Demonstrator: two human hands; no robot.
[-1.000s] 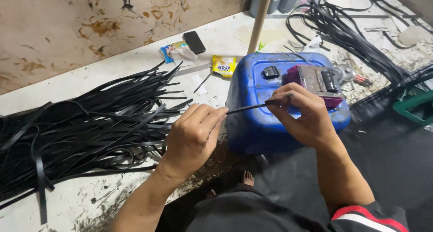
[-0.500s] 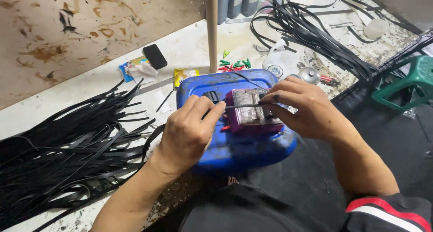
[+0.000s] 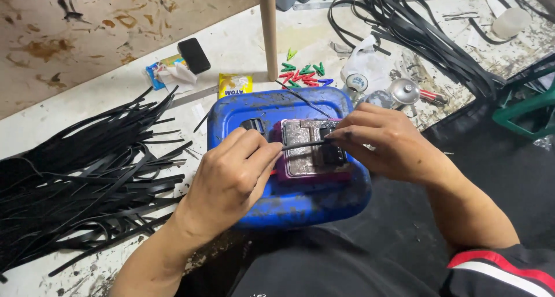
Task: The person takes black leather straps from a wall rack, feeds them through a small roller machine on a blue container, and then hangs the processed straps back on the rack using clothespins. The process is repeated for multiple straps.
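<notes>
Left hand [image 3: 231, 178] and right hand [image 3: 381, 144], each grip pinching one black strip [image 3: 303, 144] end, hold it taut over the metal block [image 3: 306, 149].

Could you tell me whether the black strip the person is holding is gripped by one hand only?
No, the left hand and the right hand each pinch an end of the black strip above the blue container.

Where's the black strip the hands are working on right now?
Centre of the head view: the black strip is stretched between left hand and right hand, over the metal block atop the blue jerrycan.
</notes>
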